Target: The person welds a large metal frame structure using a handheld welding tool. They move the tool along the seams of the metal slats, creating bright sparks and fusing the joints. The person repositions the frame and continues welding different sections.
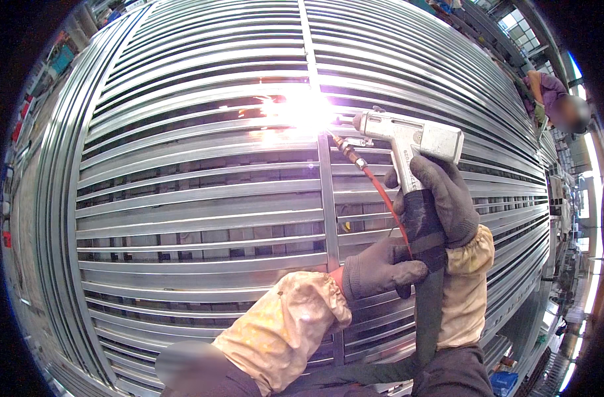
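Observation:
My gloved right hand is closed round the grip of a silver handheld welding gun, whose nozzle points left. Lower down, my gloved left hand wraps the black-sleeved lower handle where it runs into a thick dark cable. A thin red hose with a brass fitting runs beside the gun. Just ahead of the nozzle a white-violet glare throws orange sparks leftward. It hides the spot on the upright metal bar where the slats meet it.
A large panel of parallel shiny metal slats spreads under my hands, bordered by long side rails on the left. At the far right another person in purple bends over the panel's edge. A blue item lies at lower right.

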The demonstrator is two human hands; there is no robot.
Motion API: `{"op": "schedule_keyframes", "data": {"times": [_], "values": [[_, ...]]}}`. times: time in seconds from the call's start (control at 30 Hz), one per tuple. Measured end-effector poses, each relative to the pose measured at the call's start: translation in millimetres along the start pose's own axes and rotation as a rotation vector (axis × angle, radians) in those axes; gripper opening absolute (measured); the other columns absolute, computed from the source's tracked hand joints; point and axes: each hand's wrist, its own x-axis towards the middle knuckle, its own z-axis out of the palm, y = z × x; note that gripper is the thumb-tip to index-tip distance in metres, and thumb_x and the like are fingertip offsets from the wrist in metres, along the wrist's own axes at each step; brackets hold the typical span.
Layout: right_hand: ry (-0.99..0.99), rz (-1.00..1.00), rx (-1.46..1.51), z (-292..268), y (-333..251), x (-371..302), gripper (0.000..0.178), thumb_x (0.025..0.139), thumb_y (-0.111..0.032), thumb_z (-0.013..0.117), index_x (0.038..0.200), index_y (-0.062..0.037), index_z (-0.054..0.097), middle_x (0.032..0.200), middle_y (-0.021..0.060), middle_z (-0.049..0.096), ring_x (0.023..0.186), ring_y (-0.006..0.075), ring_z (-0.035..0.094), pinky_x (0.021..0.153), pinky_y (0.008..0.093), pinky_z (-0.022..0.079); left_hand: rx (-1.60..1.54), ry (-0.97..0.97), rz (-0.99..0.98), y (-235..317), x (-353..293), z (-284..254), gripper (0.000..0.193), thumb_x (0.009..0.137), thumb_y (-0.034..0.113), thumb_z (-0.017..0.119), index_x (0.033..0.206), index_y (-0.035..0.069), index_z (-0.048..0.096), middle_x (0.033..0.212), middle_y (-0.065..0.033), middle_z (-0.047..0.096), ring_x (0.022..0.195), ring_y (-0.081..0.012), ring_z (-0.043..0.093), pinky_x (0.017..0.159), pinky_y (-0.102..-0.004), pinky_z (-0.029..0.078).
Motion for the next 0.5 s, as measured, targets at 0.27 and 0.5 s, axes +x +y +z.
{"op": "schedule_keyframes", "data": {"times": [0.27, 0.5], "values": [[0.030, -0.008, 0.019, 0.8, 1.0, -2.0, 0.034, 0.095, -0.020, 0.060, 0.122, 0.0002, 0.053, 0.090, 0.0155, 0.067, 0.064, 0.0197, 0.068, 0.049, 0.0269, 0.055, -0.037, 0.016, 0.011, 1.1, -0.1, 2.6, 0.038, 0.093, 0.032, 0.066, 0.114, 0.001, 0.060, 0.086, 0.0007, 0.061, 0.068, -0.0068, 0.055, 0.057, -0.0245, 0.046], [0.000, -0.015, -0.006, -1.7, 0.7, -0.9, 0.035, 0.094, -0.021, 0.061, 0.120, 0.0026, 0.055, 0.089, 0.0148, 0.067, 0.063, 0.0190, 0.067, 0.049, 0.0272, 0.055, -0.010, -0.006, -0.010, -4.2, 0.6, -2.3, 0.038, 0.094, 0.032, 0.065, 0.115, 0.000, 0.060, 0.086, 0.0006, 0.061, 0.072, -0.0060, 0.053, 0.060, -0.0256, 0.046]]}}
